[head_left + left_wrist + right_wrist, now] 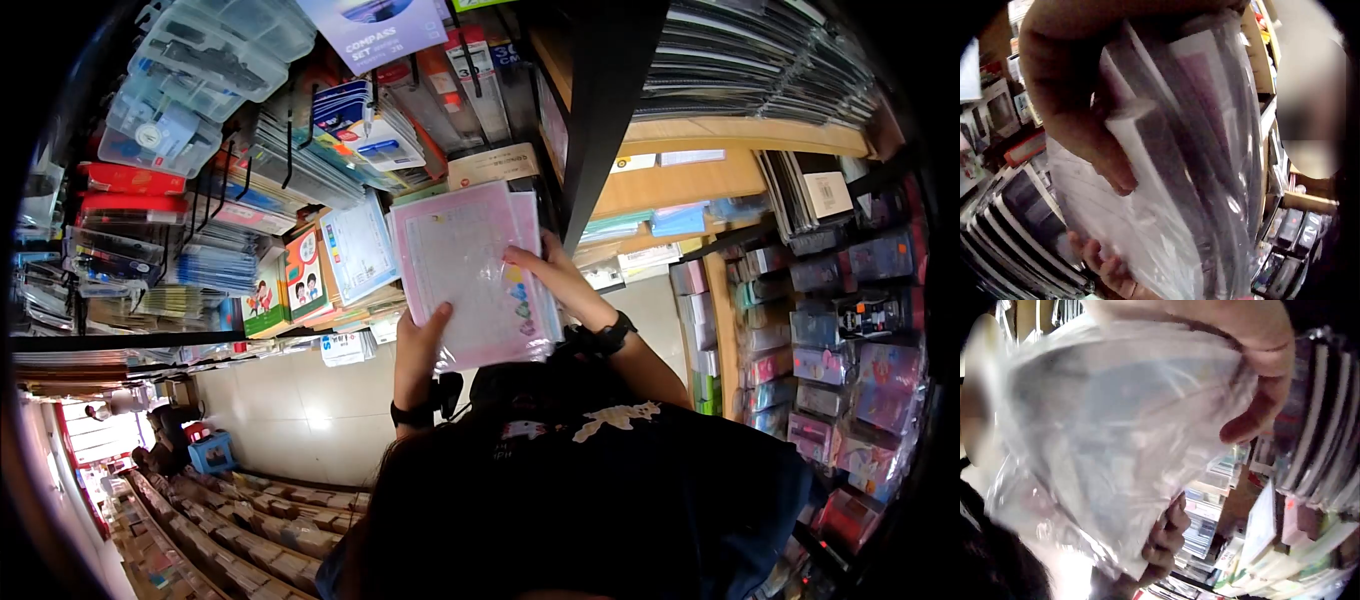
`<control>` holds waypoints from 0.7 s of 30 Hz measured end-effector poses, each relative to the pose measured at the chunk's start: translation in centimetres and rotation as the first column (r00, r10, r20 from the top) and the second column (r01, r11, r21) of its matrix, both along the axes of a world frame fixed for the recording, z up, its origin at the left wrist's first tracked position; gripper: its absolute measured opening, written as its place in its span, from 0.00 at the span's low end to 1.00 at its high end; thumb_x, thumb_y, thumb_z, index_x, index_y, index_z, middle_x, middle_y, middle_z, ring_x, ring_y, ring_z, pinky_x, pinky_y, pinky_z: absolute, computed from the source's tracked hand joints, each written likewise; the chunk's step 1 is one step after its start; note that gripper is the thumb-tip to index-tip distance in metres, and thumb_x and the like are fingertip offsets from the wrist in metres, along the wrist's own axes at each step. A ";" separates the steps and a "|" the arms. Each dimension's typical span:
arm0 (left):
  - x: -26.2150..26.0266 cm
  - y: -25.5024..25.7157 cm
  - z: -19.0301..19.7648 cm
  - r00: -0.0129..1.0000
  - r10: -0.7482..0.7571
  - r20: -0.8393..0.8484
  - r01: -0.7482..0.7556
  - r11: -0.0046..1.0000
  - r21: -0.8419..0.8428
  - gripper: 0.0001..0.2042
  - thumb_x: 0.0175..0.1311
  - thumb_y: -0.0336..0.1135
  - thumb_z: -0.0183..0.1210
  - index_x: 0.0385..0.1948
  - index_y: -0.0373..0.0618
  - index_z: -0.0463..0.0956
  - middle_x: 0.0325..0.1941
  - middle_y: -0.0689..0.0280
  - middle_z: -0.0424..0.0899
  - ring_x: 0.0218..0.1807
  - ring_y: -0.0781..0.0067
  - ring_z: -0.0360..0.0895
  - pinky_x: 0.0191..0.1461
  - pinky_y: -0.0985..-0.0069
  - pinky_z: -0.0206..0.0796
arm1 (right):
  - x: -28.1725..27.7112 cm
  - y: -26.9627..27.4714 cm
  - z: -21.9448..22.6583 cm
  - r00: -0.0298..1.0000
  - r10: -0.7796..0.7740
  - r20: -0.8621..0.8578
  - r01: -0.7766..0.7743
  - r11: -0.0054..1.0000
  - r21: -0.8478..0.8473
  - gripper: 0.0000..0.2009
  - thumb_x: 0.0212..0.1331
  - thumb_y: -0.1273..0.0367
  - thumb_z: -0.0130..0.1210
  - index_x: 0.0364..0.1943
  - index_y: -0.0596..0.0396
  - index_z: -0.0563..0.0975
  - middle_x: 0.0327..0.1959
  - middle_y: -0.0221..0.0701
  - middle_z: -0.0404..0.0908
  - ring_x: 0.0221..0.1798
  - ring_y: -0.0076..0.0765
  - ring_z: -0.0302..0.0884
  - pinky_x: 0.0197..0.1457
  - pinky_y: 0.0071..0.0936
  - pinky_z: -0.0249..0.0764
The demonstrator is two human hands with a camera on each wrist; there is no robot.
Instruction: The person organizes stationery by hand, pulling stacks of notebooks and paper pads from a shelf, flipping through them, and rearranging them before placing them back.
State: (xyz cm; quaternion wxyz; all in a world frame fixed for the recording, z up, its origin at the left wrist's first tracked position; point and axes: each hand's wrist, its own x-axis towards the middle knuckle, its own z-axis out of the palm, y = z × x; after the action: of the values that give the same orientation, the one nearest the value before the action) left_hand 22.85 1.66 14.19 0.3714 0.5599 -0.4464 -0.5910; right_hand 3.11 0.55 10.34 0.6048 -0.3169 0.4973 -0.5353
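A small stack of paper packs in clear plastic sleeves is held up in front of the person's chest. The top one has a pink border, faint print and small coloured pictures down its right side. At the lower left edge, the left hand grips the stack with its thumb on top. The right hand holds the opposite edge, thumb across the front. Seen in the left wrist view, several wrapped layers fan apart at the edge. Glossy creased plastic fills the right wrist view, with right thumb at its border.
Hanging hooks ahead carry ruler packs, a compass set and clear plastic cases. Booklets stand on the shelf just left of the stack. A black post and wooden shelves rise at the right.
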 end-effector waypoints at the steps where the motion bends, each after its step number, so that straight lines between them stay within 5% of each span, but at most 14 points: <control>1: -0.3 0.5 0.4 0.999 -0.006 0.033 0.007 1.000 -0.028 0.18 0.47 0.31 0.55 0.39 0.31 0.64 0.34 0.60 0.73 0.34 0.74 0.70 0.38 0.79 0.62 | -0.3 0.0 0.5 1.000 0.006 0.020 -0.005 0.996 -0.091 0.31 0.42 0.68 0.57 0.49 0.66 0.53 0.41 0.37 0.67 0.42 0.27 0.65 0.43 0.20 0.64; 4: -0.7 0.4 1.7 0.981 -0.089 0.174 0.122 0.974 -0.191 0.18 0.46 0.29 0.56 0.39 0.33 0.63 0.34 0.61 0.72 0.36 0.75 0.69 0.38 0.79 0.62 | -0.5 0.4 2.5 0.999 0.003 -0.038 -0.012 0.971 -0.239 0.31 0.41 0.71 0.57 0.49 0.64 0.53 0.41 0.35 0.65 0.43 0.27 0.64 0.44 0.21 0.63; 8: -1.2 -1.4 0.3 0.994 -0.102 -0.037 0.083 0.932 -0.353 0.20 0.45 0.24 0.55 0.42 0.34 0.61 0.39 0.60 0.70 0.40 0.72 0.68 0.43 0.78 0.60 | -0.5 0.5 3.7 0.991 -0.092 -0.101 0.024 0.848 -0.530 0.29 0.41 0.74 0.53 0.49 0.60 0.52 0.43 0.35 0.60 0.46 0.26 0.58 0.47 0.24 0.59; 9: -0.7 -2.3 0.0 0.961 -0.130 0.243 0.237 0.838 -0.491 0.21 0.44 0.23 0.55 0.43 0.35 0.61 0.43 0.60 0.69 0.43 0.71 0.66 0.47 0.76 0.58 | -0.6 0.4 3.2 0.981 -0.111 -0.160 -0.004 0.811 -0.586 0.29 0.40 0.75 0.53 0.49 0.59 0.52 0.43 0.34 0.60 0.47 0.26 0.57 0.48 0.24 0.58; 10: -0.5 -3.2 -0.8 0.964 -0.120 0.238 0.227 0.835 -0.501 0.21 0.44 0.23 0.55 0.43 0.35 0.61 0.43 0.60 0.69 0.43 0.71 0.66 0.47 0.76 0.58 | -0.7 0.3 2.8 0.967 -0.133 -0.216 -0.037 0.770 -0.638 0.29 0.40 0.75 0.53 0.49 0.59 0.52 0.43 0.34 0.60 0.47 0.27 0.57 0.48 0.25 0.58; 12: -0.4 -5.2 -2.0 0.871 -0.232 0.432 0.450 0.730 -0.515 0.26 0.43 0.24 0.57 0.48 0.37 0.56 0.42 0.61 0.68 0.44 0.72 0.66 0.47 0.76 0.58 | -0.7 0.0 2.8 0.918 -0.223 -0.327 -0.085 0.697 -0.712 0.33 0.33 0.78 0.53 0.50 0.57 0.53 0.44 0.37 0.60 0.47 0.34 0.59 0.50 0.27 0.57; 13: -2.3 -5.8 -0.1 0.955 -0.135 0.263 0.285 0.654 -0.701 0.29 0.42 0.24 0.57 0.50 0.36 0.54 0.45 0.60 0.67 0.46 0.71 0.65 0.50 0.76 0.56 | -0.9 -0.7 2.8 0.882 -0.228 -0.412 -0.165 0.670 -0.724 0.34 0.30 0.79 0.53 0.50 0.57 0.54 0.44 0.38 0.60 0.47 0.36 0.59 0.51 0.28 0.56; 15: -2.6 -7.7 -2.0 0.963 -0.135 0.234 0.264 0.651 -0.712 0.30 0.42 0.23 0.57 0.51 0.36 0.53 0.47 0.59 0.66 0.47 0.71 0.64 0.50 0.77 0.55 | -0.8 -1.3 2.2 0.836 -0.234 -0.496 -0.250 0.642 -0.725 0.35 0.27 0.80 0.53 0.49 0.56 0.55 0.44 0.39 0.60 0.48 0.38 0.59 0.51 0.29 0.56; 16: -2.6 -8.2 -3.2 0.968 -0.141 0.209 0.250 0.646 -0.721 0.32 0.41 0.23 0.58 0.51 0.35 0.52 0.48 0.59 0.65 0.48 0.70 0.63 0.51 0.77 0.55 | -0.3 -1.5 1.6 0.856 -0.241 -0.457 -0.156 0.723 -0.673 0.35 0.26 0.80 0.52 0.49 0.56 0.56 0.43 0.39 0.60 0.47 0.39 0.59 0.51 0.28 0.55; 17: -2.8 -8.4 -4.2 0.980 -0.187 -0.064 0.112 0.790 -0.602 0.34 0.38 0.24 0.60 0.51 0.35 0.52 0.51 0.58 0.63 0.49 0.70 0.63 0.52 0.78 0.54 | -0.1 -1.7 1.1 0.873 -0.253 -0.418 -0.063 0.790 -0.610 0.35 0.25 0.80 0.52 0.49 0.56 0.57 0.43 0.39 0.60 0.47 0.40 0.60 0.51 0.28 0.55; 18: -2.9 -8.8 -4.3 0.980 -0.185 -0.067 0.107 0.788 -0.606 0.34 0.38 0.24 0.60 0.51 0.35 0.52 0.51 0.58 0.63 0.49 0.70 0.63 0.52 0.78 0.54 | 0.0 -2.0 0.9 0.871 -0.252 -0.421 -0.068 0.787 -0.613 0.35 0.25 0.80 0.52 0.49 0.56 0.57 0.43 0.39 0.60 0.47 0.40 0.60 0.51 0.28 0.55; 20: -2.7 -9.2 -4.6 0.975 -0.116 0.189 0.215 0.702 -0.679 0.33 0.36 0.25 0.61 0.50 0.35 0.55 0.50 0.58 0.63 0.50 0.71 0.62 0.52 0.77 0.55 | 0.2 -2.2 0.6 0.878 -0.287 -0.383 -0.012 0.786 -0.617 0.35 0.26 0.80 0.53 0.49 0.57 0.57 0.41 0.39 0.61 0.46 0.40 0.60 0.51 0.27 0.55; 21: -3.3 -8.8 -3.9 0.990 -0.133 -0.049 0.071 0.765 -0.640 0.27 0.38 0.25 0.60 0.45 0.34 0.61 0.46 0.60 0.67 0.46 0.73 0.66 0.48 0.78 0.59 | 0.3 -2.3 0.7 0.894 -0.277 -0.353 0.010 0.800 -0.600 0.32 0.26 0.80 0.53 0.47 0.57 0.58 0.40 0.38 0.61 0.45 0.39 0.60 0.50 0.26 0.56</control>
State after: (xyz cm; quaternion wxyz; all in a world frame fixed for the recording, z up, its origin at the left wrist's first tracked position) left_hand 19.56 -7.14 10.29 0.5263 0.3480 -0.6324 -0.4493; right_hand 3.42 -1.77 11.06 0.3118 -0.5557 0.4510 -0.6250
